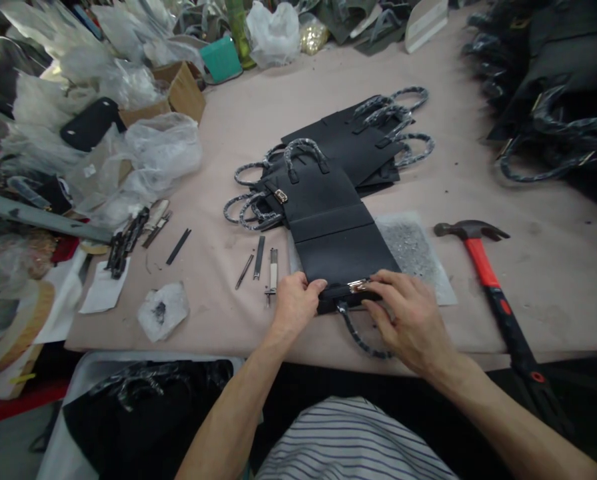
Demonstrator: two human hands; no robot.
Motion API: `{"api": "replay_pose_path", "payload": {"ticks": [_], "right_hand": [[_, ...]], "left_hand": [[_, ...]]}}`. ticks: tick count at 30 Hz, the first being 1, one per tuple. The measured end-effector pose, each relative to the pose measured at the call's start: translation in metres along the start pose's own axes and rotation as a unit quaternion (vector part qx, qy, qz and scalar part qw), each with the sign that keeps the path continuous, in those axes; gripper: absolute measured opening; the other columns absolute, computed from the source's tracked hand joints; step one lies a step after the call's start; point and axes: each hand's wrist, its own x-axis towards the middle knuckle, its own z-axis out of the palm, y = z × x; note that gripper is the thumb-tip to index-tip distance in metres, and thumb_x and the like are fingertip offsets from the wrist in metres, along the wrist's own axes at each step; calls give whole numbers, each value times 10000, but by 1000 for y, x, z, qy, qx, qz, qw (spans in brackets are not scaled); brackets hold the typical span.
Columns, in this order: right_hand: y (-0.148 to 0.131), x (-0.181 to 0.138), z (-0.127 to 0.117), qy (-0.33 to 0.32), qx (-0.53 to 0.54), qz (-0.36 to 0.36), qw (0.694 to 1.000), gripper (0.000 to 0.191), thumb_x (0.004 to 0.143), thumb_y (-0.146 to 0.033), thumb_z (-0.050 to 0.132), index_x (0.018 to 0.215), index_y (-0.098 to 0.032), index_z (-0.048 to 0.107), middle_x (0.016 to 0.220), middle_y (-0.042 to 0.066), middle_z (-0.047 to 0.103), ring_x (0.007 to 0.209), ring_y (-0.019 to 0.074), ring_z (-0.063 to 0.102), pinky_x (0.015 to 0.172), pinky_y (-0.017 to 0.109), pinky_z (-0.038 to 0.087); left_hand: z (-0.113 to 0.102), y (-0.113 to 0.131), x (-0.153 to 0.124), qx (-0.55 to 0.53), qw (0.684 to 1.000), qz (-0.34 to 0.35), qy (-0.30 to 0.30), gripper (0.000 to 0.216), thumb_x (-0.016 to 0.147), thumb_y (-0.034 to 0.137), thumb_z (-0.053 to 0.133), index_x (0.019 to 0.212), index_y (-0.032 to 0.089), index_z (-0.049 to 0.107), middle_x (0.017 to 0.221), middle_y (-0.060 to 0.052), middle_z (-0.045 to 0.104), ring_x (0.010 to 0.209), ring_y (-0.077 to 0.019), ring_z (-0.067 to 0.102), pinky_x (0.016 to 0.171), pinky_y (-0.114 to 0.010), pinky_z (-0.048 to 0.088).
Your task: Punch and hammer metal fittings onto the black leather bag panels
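Both hands on the near edge of a black bag panel [335, 233], dead centre of the table [528, 220].

Left hand [295, 300] is clamped on the panel's edge, fingers curled over it. Right hand [413, 320] has its fingers close together, tips resting on the metal clasp [359, 287]; can't tell if the thumb pinches it. The bag's handle loop [358, 337] hangs off the table edge at 6 o'clock. Under the panel there's a flat clear bag [413, 250] with what looks like small silvery bits in it. At 7 o'clock, a white bin [78, 387] holds black pieces with wrapped handles. At 10 o'clock, a cardboard box [183, 90], contents hidden by plastic. Red-handled hammer [483, 267] at 3 o'clock.
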Motion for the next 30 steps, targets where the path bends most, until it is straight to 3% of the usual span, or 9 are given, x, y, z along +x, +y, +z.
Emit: {"api": "replay_pose_path", "payload": {"ticks": [3, 9, 13, 19, 23, 30], "right_hand": [[19, 17, 10, -33, -65, -29, 997, 243, 958, -306, 607, 1157, -193, 689, 1277, 141, 661, 1158, 342, 584, 996, 536, 421], [29, 25, 31, -46, -43, -64, 996, 248, 988, -319, 569, 1181, -202, 672, 1351, 130, 621, 1245, 320, 541, 1096, 541, 378], [34, 21, 35, -45, -28, -69, 996, 269, 991, -325, 565, 1216, -218, 666, 1373, 118, 612, 1264, 313, 538, 1135, 559, 349], [36, 20, 36, -31, -18, -63, 997, 287, 963, -309, 594, 1221, -222, 684, 1366, 113, 623, 1255, 313, 553, 1141, 565, 354], [34, 20, 37, -20, -20, -59, 998, 289, 949, -310, 607, 1216, -230, 682, 1355, 111, 627, 1246, 316, 551, 1132, 562, 360], [31, 21, 36, -12, -28, -67, 997, 267, 960, -309, 591, 1198, -220, 674, 1329, 116, 635, 1220, 312, 551, 1121, 550, 364]], "left_hand": [[-3, -1, 6, 98, 994, 35, 18, 349, 869, 397, 707, 602, 205, 588, 592, -38, 614, 600, -198, 595, 580, -277, 353], [-10, 7, 6, 242, 968, 47, 52, 308, 887, 478, 700, 751, 202, 693, 748, -118, 712, 784, -290, 679, 671, -323, 391], [-16, 4, 7, 245, 966, 55, 62, 317, 878, 519, 718, 791, 214, 709, 780, -108, 730, 812, -293, 694, 691, -324, 412], [-44, -10, 13, 281, 950, 43, 133, 176, 956, 364, 622, 970, 212, 709, 919, -108, 767, 917, -295, 714, 768, -342, 451], [-58, -20, 17, 326, 941, 10, 91, 243, 899, 410, 682, 1006, 192, 694, 991, -153, 766, 984, -341, 712, 809, -380, 482], [-61, -23, 32, 362, 931, -15, 38, 188, 820, 367, 699, 782, 187, 660, 942, -184, 759, 946, -349, 717, 755, -381, 502]]}}
